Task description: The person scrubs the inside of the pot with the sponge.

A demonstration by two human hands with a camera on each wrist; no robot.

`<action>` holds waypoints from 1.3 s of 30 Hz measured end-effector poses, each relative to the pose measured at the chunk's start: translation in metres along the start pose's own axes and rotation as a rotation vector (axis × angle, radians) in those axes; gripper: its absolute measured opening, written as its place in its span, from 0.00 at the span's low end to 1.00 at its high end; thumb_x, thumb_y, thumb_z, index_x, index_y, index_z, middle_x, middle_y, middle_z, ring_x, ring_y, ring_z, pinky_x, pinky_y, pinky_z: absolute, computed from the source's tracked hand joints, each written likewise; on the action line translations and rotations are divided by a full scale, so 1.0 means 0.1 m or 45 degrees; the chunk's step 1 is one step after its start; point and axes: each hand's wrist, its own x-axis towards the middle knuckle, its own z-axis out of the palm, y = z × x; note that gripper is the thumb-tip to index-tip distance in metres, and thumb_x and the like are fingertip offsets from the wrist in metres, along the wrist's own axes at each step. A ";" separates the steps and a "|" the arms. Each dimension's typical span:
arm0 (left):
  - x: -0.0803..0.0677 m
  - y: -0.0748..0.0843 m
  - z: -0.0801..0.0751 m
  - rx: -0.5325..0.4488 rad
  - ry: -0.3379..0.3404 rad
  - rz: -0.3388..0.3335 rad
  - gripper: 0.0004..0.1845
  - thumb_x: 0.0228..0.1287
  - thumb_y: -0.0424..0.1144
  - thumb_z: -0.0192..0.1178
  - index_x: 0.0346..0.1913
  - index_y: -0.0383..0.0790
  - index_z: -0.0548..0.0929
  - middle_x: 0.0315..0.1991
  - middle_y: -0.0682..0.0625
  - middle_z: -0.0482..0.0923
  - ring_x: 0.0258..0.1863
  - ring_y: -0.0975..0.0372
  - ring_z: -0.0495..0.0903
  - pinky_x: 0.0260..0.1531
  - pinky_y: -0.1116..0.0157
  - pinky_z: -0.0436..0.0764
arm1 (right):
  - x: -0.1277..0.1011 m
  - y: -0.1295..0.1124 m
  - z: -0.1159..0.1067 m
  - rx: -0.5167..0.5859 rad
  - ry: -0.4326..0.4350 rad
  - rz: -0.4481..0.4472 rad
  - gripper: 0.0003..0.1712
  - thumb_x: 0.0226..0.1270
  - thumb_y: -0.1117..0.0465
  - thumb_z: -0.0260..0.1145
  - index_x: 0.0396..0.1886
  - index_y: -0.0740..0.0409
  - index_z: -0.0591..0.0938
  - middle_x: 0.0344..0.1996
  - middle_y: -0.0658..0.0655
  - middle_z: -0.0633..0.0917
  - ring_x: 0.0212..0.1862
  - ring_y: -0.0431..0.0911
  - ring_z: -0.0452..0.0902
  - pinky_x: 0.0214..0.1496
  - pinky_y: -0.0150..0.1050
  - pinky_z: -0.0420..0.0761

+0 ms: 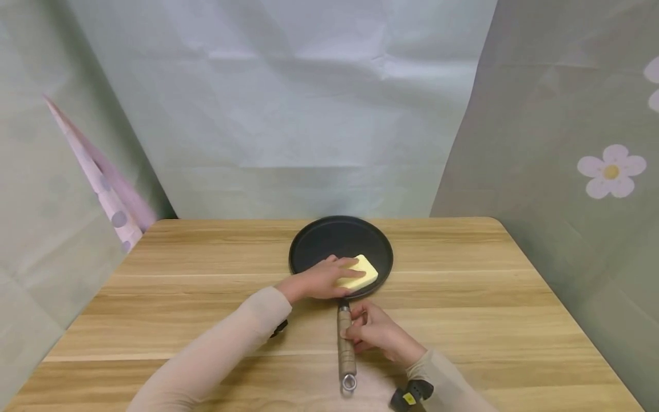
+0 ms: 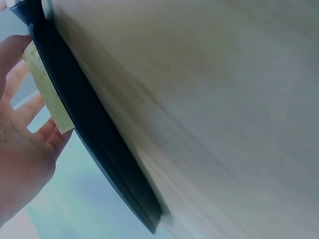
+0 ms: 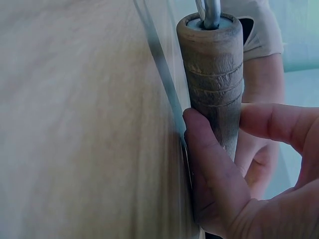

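A flat round black pan [image 1: 329, 237] lies on the wooden table, its handle [image 1: 348, 357] pointing toward me. On the pan's lower part rests a yellow sponge [image 1: 368, 268]. My left hand [image 1: 324, 279] reaches in from the left and holds the sponge against the pan, fingers spread over its top. In the left wrist view, the thumb and fingers are at opposite ends of the sponge [image 2: 49, 87]. With thumb and fingertips on either side, my right hand [image 1: 380, 332] pinches the brown wooden handle, also seen in the right wrist view. A metal hanging ring [image 1: 349, 382] tips the handle.
The wooden table [image 1: 463, 320] extends to both sides of the pan. A pale cloth backdrop [image 1: 309, 114] rises behind its far edge, with flower-printed cloth [image 1: 611, 171] at the right. A black wrist device [image 1: 412, 395] is strapped on the right wrist.
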 end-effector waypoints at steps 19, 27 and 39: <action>-0.24 -0.38 -0.14 -0.019 0.091 -0.171 0.28 0.67 0.41 0.60 0.69 0.44 0.70 0.72 0.39 0.58 0.67 0.39 0.60 0.63 0.41 0.59 | 0.00 0.02 -0.03 0.003 -0.005 -0.011 0.23 0.51 0.71 0.65 0.46 0.70 0.67 0.28 0.57 0.76 0.28 0.44 0.76 0.30 0.39 0.82; -0.27 -0.58 -0.18 -0.007 0.118 -0.206 0.28 0.68 0.41 0.60 0.69 0.41 0.70 0.71 0.36 0.58 0.67 0.41 0.60 0.64 0.42 0.58 | -0.01 0.01 -0.02 -0.012 -0.007 -0.012 0.23 0.51 0.71 0.65 0.46 0.70 0.67 0.27 0.56 0.76 0.27 0.44 0.76 0.30 0.39 0.82; -0.24 -0.65 -0.20 -0.005 0.170 -0.268 0.27 0.68 0.40 0.59 0.68 0.38 0.69 0.69 0.32 0.59 0.67 0.41 0.60 0.64 0.42 0.57 | -0.01 0.00 -0.02 -0.030 -0.005 -0.001 0.23 0.52 0.70 0.66 0.46 0.69 0.67 0.28 0.57 0.76 0.27 0.44 0.76 0.30 0.40 0.82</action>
